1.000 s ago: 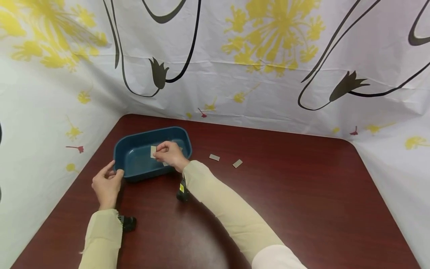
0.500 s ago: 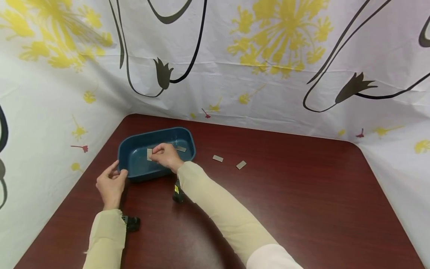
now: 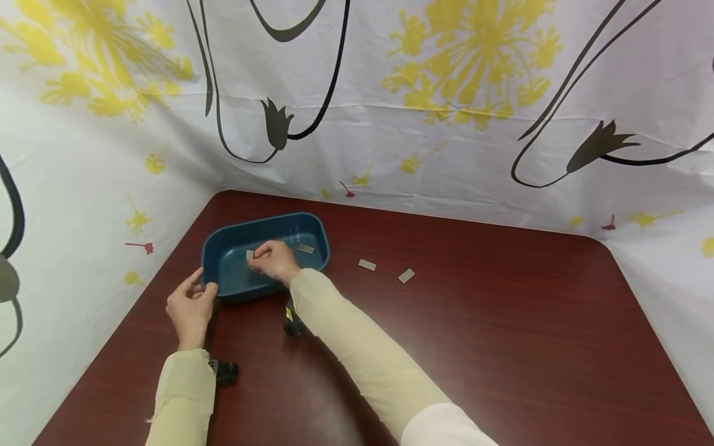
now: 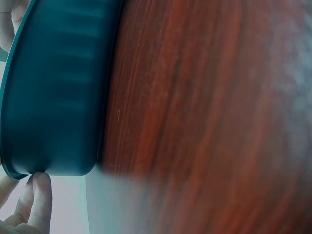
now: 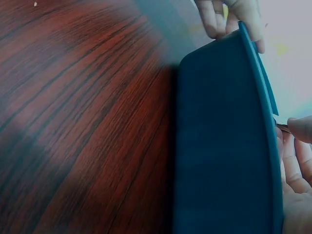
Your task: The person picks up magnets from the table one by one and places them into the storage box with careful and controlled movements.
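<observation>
The right hand [image 3: 277,261], fingers nearly together, pinches a rectangular tile [image 3: 249,254] over the blue tray [image 3: 231,277]; the left hand [image 3: 190,310], fingers parted, grips its corner.

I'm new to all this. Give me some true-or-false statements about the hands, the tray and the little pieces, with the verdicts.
1. The right hand pinches a small flat piece. True.
2. Both hands are pinching pieces. False: the left hand holds one end of the blue tray.
3. The tray is upside down. False: its open side faces up.
4. Two loose pieces lie on the table outside the tray. True.
5. In the head view, another piece lies inside the tray, towards its right end. True.
</observation>
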Demonstrator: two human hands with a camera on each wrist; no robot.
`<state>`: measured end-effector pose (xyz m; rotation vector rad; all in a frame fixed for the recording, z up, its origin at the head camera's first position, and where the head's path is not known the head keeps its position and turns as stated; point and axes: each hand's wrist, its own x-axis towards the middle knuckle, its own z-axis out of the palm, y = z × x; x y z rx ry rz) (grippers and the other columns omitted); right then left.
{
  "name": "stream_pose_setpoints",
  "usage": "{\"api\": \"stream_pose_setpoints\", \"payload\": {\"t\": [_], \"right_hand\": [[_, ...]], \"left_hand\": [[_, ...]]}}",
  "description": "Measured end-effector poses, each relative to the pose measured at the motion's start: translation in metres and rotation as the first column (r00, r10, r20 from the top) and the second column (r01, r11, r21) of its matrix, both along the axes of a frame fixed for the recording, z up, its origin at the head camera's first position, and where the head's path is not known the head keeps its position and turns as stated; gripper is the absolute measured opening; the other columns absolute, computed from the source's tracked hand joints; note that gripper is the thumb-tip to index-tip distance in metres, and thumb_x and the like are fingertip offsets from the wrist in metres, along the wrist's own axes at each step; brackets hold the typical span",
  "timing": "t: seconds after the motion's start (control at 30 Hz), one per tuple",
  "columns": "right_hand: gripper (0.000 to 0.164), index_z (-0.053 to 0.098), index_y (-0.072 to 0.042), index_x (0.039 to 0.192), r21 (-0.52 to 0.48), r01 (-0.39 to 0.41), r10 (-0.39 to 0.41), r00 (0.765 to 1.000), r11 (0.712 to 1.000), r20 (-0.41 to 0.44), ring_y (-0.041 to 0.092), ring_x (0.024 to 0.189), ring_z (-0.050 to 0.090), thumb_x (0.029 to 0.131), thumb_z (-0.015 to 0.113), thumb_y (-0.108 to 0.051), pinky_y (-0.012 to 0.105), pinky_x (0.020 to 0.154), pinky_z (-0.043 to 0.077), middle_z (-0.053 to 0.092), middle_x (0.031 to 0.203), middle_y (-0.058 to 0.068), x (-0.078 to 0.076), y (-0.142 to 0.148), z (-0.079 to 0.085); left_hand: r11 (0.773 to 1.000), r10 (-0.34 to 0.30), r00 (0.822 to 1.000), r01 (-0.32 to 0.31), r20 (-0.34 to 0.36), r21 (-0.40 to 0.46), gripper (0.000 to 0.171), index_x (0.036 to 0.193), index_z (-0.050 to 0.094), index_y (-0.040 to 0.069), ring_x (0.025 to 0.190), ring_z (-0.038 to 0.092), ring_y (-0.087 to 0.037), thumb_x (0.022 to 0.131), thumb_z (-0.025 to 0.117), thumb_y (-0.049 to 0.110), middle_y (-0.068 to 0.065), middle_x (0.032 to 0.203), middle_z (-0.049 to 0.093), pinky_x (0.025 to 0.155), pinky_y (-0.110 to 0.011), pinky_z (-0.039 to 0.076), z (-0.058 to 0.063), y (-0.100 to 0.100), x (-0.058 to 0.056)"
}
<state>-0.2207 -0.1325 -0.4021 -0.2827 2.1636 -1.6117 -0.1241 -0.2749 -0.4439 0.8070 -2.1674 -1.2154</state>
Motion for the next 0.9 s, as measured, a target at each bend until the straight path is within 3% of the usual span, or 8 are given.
{"api": "stream_pose_setpoints", "payload": {"t": [0.4, 0.9], "right_hand": [[0.006, 0.06, -0.004, 0.08, 0.093, -0.075, 0.079, 0.996, 0.993, -0.036, 0.011, 0.061, 0.056, 0.08, 0.065, -0.006, 0.022, 0.056, 0.044, 0.062, 0.07, 0.003, -0.0024, 0.0006, -0.0042], [0.004, 0.063, -0.003, 0.081, 0.193, -0.09, 0.105, 0.992, 0.977, -0.068, 0.011, 0.06, 0.055, 0.08, 0.064, -0.007, 0.022, 0.056, 0.043, 0.06, 0.067, 0.001, -0.0041, -0.0006, -0.005]], "left_hand": [[1.0, -0.026, 0.999, 0.027, -0.029, 0.012, 0.039, 0.116, 0.063, 0.015, 0.055, 0.049, 0.01, 0.077, 0.06, 0.014, -0.005, 0.079, 0.058, 0.054, -0.01, 0.037, 0.0007, -0.0007, 0.0022], [0.999, -0.028, 0.999, 0.029, -0.038, 0.027, 0.039, 0.116, 0.063, 0.015, 0.056, 0.05, 0.009, 0.077, 0.06, 0.013, -0.003, 0.077, 0.056, 0.054, -0.01, 0.037, 0.002, -0.0008, 0.0018]]}}
